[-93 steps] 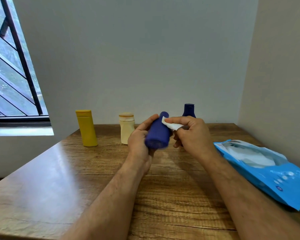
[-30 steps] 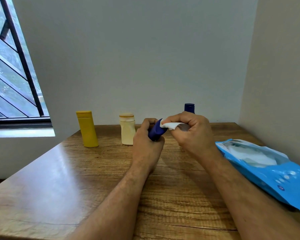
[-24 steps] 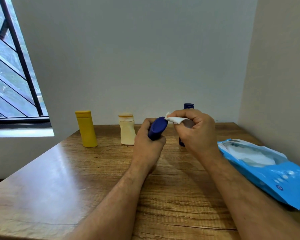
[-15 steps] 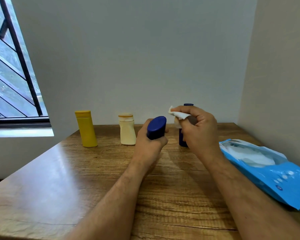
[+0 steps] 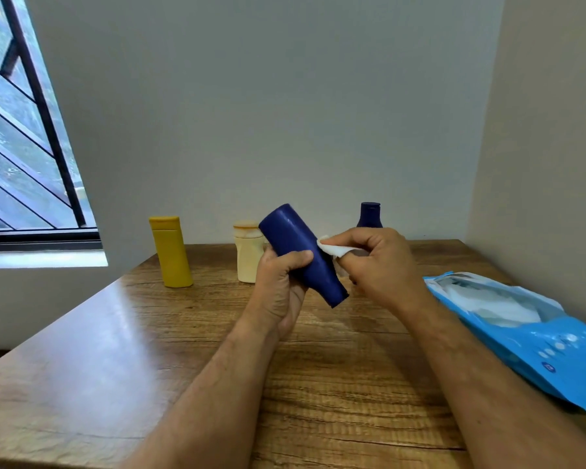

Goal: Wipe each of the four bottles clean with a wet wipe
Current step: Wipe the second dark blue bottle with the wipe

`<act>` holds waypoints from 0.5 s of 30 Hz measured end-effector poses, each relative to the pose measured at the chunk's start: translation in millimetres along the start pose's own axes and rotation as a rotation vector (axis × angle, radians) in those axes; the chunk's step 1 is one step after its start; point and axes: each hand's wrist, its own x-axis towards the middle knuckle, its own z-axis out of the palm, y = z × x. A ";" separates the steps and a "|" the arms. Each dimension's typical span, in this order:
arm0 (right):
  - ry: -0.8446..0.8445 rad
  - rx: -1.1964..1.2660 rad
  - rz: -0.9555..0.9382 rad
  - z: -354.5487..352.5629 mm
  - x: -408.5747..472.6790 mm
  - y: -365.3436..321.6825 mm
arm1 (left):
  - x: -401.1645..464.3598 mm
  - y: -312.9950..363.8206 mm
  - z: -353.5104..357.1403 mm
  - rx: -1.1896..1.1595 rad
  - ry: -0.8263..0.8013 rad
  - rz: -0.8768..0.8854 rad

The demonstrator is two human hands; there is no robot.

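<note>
My left hand (image 5: 279, 286) grips a dark blue bottle (image 5: 298, 247) above the wooden table (image 5: 115, 350), tilted with its base up to the left and its narrow end down to the right. My right hand (image 5: 378, 265) pinches a folded white wet wipe (image 5: 332, 247) against the bottle's right side. A yellow bottle (image 5: 171, 252) and a cream bottle (image 5: 247, 253) stand upright at the table's far edge. A second dark blue bottle (image 5: 370, 214) stands behind my right hand, mostly hidden.
An open blue pack of wet wipes (image 5: 521, 330) lies on the table's right side, next to the right wall (image 5: 548, 164). A barred window (image 5: 21, 147) is at the far left. Bare wood stretches in front of my forearms.
My left hand has turned the dark blue bottle from end-on to a tilted side view with its base raised. My right hand has lowered the wipe onto the bottle's side.
</note>
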 end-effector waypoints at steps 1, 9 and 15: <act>0.012 0.026 -0.007 -1.7 0.1 -0.7 | 0.2 1.2 1.0 -0.006 0.011 -0.003; 0.026 0.117 0.093 0.3 -0.3 0.1 | 0.3 3.3 5.5 0.042 0.112 0.086; 0.035 0.114 0.130 2.3 1.8 2.2 | 0.1 2.8 8.1 0.270 0.157 0.059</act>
